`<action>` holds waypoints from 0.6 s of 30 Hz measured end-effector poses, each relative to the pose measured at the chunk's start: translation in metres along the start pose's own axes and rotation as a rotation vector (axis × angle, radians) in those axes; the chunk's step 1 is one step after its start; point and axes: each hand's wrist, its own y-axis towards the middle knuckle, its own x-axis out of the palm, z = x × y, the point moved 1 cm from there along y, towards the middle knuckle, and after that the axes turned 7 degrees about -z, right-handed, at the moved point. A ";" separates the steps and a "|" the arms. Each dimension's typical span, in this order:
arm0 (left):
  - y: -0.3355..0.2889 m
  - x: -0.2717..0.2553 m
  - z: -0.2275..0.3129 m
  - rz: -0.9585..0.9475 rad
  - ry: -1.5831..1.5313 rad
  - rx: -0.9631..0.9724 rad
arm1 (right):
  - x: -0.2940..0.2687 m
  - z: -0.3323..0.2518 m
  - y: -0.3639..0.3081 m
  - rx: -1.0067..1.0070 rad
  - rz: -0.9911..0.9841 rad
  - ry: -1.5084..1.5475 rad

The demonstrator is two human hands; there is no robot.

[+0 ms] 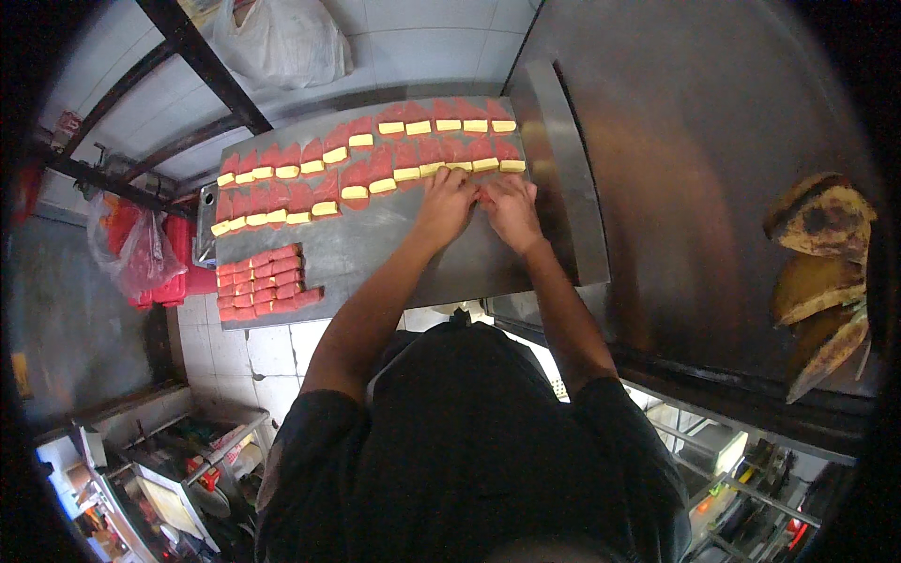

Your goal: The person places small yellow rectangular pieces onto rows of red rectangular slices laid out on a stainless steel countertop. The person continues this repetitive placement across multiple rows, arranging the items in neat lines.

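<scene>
Two long rows of thin red meat slices (380,161) lie on a steel table (375,235). Each slice has a yellow block, perhaps cheese (355,193), at its near end. My left hand (449,202) and my right hand (510,208) are close together at the right part of the near row. Their fingers are closed around a small red piece, a meat roll (480,195), mostly hidden by the fingers. Several finished-looking red rolls (267,284), with bits of yellow showing, lie side by side at the table's near left corner.
A raised steel edge (572,178) bounds the table on the right. Beyond it, a bunch of blotched bananas (821,272) lies on a dark metal surface. A white plastic bag (282,42) sits behind the table; another bag (141,249) hangs at the left beside red crates.
</scene>
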 end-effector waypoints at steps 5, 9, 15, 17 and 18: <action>0.003 0.001 -0.006 0.007 -0.106 0.011 | 0.004 0.005 0.004 0.036 -0.102 -0.050; -0.010 0.002 -0.022 -0.126 -0.080 0.007 | 0.002 -0.017 -0.002 0.044 -0.175 -0.157; -0.034 0.018 -0.016 -0.099 0.023 0.033 | 0.018 -0.015 -0.043 0.039 -0.088 -0.086; -0.036 0.005 -0.005 -0.089 0.028 -0.066 | -0.003 -0.031 -0.043 0.025 -0.204 -0.171; -0.038 -0.002 -0.002 -0.085 0.026 -0.103 | -0.004 -0.036 -0.042 0.003 -0.161 -0.204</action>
